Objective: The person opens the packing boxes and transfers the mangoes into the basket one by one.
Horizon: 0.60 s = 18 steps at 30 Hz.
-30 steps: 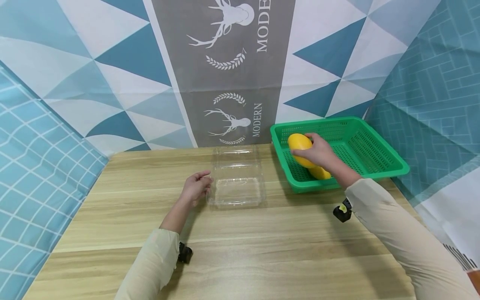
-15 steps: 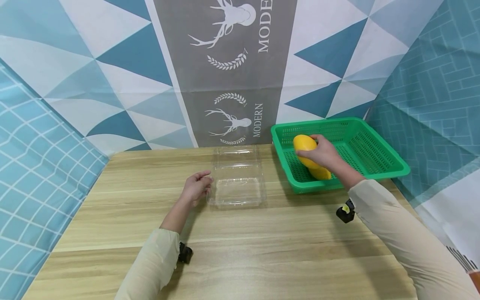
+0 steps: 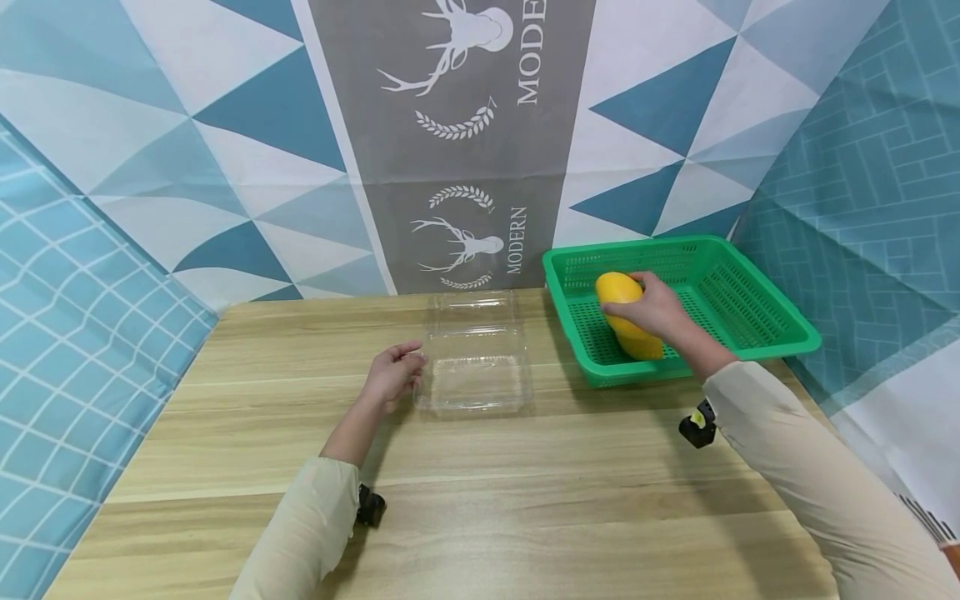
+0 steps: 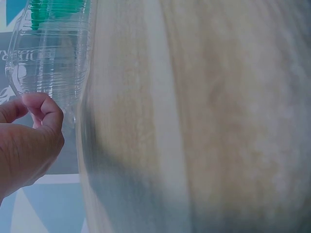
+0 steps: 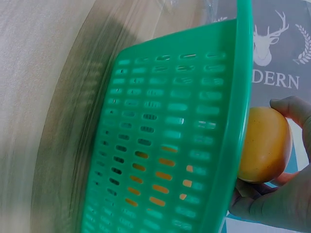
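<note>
My right hand grips a yellow mango inside the near left part of the green basket. Directly beneath lies a second yellow fruit, mostly covered by the held one. In the right wrist view, fingers and thumb curve round the mango just beyond the basket rim, and more yellow shows through the wall slots. My left hand pinches the left edge of a clear plastic clamshell box between thumb and finger. The box lies with its lid folded back toward the wall.
The wooden table ends at a patterned back wall. Tiled-print cloth rises at the left, and another blue cloth stands close beside the basket at the right.
My right hand has shifted a little to the right and lower into the basket with the mango, bringing it over the second fruit. The left hand and the box stay put.
</note>
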Tool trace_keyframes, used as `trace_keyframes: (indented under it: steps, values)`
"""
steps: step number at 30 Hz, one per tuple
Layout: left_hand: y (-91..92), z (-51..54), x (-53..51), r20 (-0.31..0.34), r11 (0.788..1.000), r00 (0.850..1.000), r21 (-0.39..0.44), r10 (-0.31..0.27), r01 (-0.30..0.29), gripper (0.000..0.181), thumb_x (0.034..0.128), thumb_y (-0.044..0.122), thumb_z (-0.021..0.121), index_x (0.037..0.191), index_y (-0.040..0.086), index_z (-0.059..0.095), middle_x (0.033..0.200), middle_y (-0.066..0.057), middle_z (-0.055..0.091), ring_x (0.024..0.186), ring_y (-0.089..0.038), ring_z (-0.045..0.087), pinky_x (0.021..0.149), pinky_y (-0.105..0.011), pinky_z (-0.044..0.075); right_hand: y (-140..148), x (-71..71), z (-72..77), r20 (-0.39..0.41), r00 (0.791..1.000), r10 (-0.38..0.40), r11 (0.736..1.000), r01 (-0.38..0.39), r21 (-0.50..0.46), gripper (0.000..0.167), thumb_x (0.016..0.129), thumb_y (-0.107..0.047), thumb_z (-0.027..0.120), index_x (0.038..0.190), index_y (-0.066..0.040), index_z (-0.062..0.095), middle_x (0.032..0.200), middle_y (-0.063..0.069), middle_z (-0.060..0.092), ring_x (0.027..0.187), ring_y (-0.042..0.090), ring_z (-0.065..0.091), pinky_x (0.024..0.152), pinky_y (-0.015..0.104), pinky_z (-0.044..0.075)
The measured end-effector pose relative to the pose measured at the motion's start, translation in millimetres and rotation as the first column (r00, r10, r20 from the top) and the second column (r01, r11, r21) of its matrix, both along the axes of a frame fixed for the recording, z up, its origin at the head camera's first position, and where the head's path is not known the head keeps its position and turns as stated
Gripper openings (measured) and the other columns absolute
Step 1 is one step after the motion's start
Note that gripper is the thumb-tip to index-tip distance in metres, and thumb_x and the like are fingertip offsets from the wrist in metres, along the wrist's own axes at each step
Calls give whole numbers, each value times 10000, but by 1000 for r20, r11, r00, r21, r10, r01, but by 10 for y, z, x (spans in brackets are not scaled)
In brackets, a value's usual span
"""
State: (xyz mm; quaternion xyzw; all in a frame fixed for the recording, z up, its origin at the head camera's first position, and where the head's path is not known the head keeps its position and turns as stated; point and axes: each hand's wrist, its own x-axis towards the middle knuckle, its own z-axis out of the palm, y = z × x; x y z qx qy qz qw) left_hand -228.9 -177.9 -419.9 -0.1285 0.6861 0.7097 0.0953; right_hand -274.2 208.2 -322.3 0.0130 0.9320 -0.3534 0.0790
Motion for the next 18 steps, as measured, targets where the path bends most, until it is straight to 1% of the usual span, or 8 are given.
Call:
trace_keyframes:
  steps: [6,11,18]
  values:
    - [2,4,6,-5,1000,1000,1,-1,1,464,931,57,515,1373,-6,386,1038,-72,522,732,-87,491,573,-160,442,39,2,-23,-8,1000,-3,1000,3,-3,913,844,-439,631,1486,-29,127,1408,279,331,1138,413,456,845,515,480]
    - [-3,-4,-2,4,1000,1000,0,4,-4,462,932,57,514,1374,4,390,1056,-79,518,742,-90,493,572,-158,444,80,9,-38,-11,1000,-4,1000,3,-10,908,852,-421,625,1483,-10,118,1403,293,327,1141,422,454,846,517,483]
    - [1,-16,-14,5,1000,1000,5,7,-7,457,931,51,512,1369,5,393,1064,-86,512,731,-81,487,565,-152,440,137,10,-60,-10,1000,-4,1000,4,-9,917,850,-427,623,1479,1,111,1390,309,329,1138,432,453,839,516,487]
